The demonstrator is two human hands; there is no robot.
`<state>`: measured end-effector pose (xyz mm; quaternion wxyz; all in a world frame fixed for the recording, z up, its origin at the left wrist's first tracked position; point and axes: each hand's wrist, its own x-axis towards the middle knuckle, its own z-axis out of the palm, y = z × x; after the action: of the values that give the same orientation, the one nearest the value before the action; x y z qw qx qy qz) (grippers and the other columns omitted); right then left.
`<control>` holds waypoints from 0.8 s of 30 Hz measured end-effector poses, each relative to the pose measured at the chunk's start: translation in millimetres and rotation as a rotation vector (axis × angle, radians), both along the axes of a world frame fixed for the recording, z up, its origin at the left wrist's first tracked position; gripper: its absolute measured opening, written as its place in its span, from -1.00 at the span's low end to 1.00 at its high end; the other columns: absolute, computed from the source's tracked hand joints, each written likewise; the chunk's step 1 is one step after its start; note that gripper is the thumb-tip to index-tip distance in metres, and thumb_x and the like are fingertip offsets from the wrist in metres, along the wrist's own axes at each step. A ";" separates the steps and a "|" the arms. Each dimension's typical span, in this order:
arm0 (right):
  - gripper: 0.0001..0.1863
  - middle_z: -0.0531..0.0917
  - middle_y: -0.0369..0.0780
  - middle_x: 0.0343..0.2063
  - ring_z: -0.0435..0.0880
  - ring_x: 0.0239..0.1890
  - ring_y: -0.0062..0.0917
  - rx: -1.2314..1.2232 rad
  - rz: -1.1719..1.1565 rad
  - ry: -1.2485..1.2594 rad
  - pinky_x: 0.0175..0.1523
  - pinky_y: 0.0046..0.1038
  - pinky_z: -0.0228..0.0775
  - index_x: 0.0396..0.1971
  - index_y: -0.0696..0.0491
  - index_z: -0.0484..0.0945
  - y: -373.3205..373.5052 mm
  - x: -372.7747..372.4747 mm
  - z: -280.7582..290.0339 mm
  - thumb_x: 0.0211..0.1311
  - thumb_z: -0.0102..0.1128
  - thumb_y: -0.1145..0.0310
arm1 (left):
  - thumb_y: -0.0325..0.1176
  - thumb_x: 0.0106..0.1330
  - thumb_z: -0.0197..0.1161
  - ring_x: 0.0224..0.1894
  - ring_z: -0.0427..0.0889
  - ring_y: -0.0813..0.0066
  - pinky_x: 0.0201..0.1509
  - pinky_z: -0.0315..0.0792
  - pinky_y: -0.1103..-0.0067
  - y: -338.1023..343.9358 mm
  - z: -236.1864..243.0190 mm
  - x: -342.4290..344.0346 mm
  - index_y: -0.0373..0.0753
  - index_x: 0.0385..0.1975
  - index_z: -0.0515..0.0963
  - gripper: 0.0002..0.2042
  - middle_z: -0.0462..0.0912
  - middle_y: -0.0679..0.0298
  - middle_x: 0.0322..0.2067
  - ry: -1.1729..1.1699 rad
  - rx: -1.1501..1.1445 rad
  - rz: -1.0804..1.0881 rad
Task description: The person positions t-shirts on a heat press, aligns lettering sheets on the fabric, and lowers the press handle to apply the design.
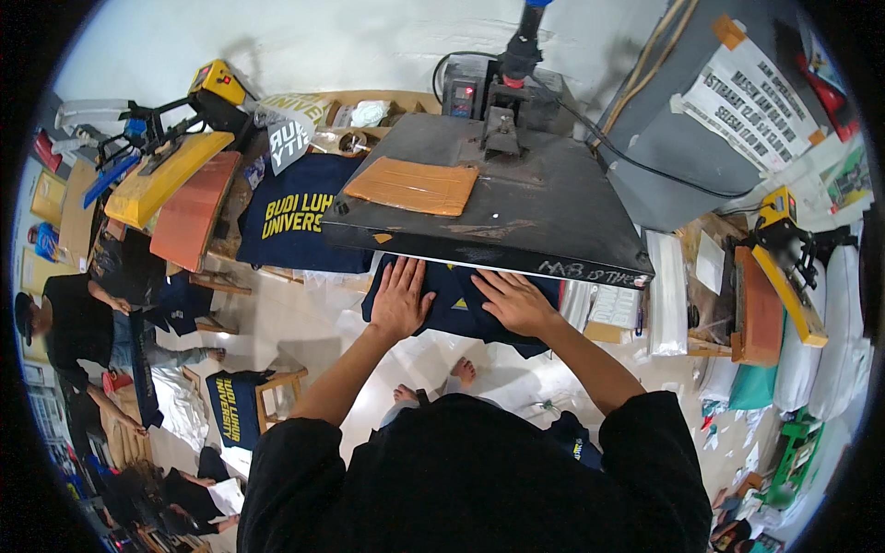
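A navy T-shirt (450,320) lies at the front of a large black heat press (553,203), its far part hidden under the press's raised top plate. My left hand (399,302) rests flat on the shirt's left side, fingers stretched toward the press. On the right side, my right hand (516,302) is also flat on the cloth with its fingers spread. A bit of yellow print shows between the hands. On top of the press sits a tan taped pad (415,185). Neither hand holds anything.
Left of the press lies a navy shirt with yellow lettering (293,217). Yellow heat presses stand at far left (171,180) and far right (788,295). A black cable (664,181) runs along the wall. A co-worker (83,323) stands at left. Another printed shirt (236,410) hangs over a stool.
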<state>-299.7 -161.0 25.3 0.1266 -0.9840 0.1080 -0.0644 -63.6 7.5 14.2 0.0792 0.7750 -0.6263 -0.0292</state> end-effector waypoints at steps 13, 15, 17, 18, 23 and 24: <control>-0.53 0.62 0.03 0.09 0.61 0.12 -0.02 0.099 -0.274 0.095 0.27 -0.08 0.40 0.22 0.10 0.48 6.2 31.4 -3.6 0.46 0.01 0.13 | -0.09 0.45 0.04 0.41 0.27 0.04 0.56 -0.03 0.20 -16.4 -2.6 -0.8 -0.37 0.27 0.40 -0.47 0.46 -0.01 0.26 0.087 -0.094 -0.092; -0.57 0.68 0.03 -0.03 0.68 0.01 -0.01 -0.019 -0.313 -0.045 0.22 -0.06 0.45 0.07 0.11 0.60 21.6 65.0 -11.4 0.47 -0.02 0.12 | -0.12 0.44 0.06 0.40 0.31 0.05 0.55 0.00 0.22 -41.0 -4.1 -17.8 -0.35 0.26 0.41 -0.48 0.49 -0.01 0.23 0.093 0.027 -0.153; -0.60 0.68 0.00 -0.02 0.66 0.06 -0.05 -0.016 -0.313 0.119 0.21 -0.07 0.45 0.09 0.09 0.58 18.8 67.4 -3.1 0.47 -0.01 0.15 | -0.14 0.43 0.07 0.39 0.34 0.05 0.54 0.03 0.24 -42.3 0.1 -13.0 -0.31 0.27 0.42 -0.50 0.52 0.01 0.23 0.114 0.059 -0.113; -0.61 0.68 -0.01 -0.01 0.65 0.07 -0.06 0.092 -0.322 0.243 0.22 -0.06 0.45 0.09 0.07 0.57 18.5 62.8 13.2 0.48 -0.02 0.16 | -0.14 0.43 0.08 0.39 0.34 0.06 0.54 0.03 0.24 -34.4 6.2 -9.1 -0.30 0.27 0.43 -0.50 0.51 0.02 0.24 0.120 0.077 -0.074; -0.53 0.60 -0.04 0.13 0.61 0.15 -0.09 -0.020 -0.305 0.148 0.29 -0.13 0.39 0.26 0.07 0.44 8.4 22.0 -2.1 0.49 -0.03 0.17 | -0.17 0.46 0.06 0.23 0.49 0.05 0.41 0.22 0.21 -25.6 3.3 2.4 -0.28 0.07 0.53 -0.64 0.64 0.02 0.04 0.104 -0.123 -0.096; -0.58 0.63 -0.03 0.09 0.62 0.13 -0.08 -0.034 -0.312 0.070 0.27 -0.09 0.39 0.19 0.08 0.51 13.4 32.2 -7.9 0.47 -0.01 0.18 | -0.16 0.45 0.05 0.29 0.44 0.07 0.45 0.16 0.21 -36.0 4.1 -10.4 -0.28 0.12 0.53 -0.60 0.60 0.04 0.12 0.115 -0.035 -0.144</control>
<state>-267.5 -147.7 17.5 0.0946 -0.9589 0.2627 -0.0508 -74.0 -28.5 18.3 0.1262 0.7234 -0.6754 -0.0685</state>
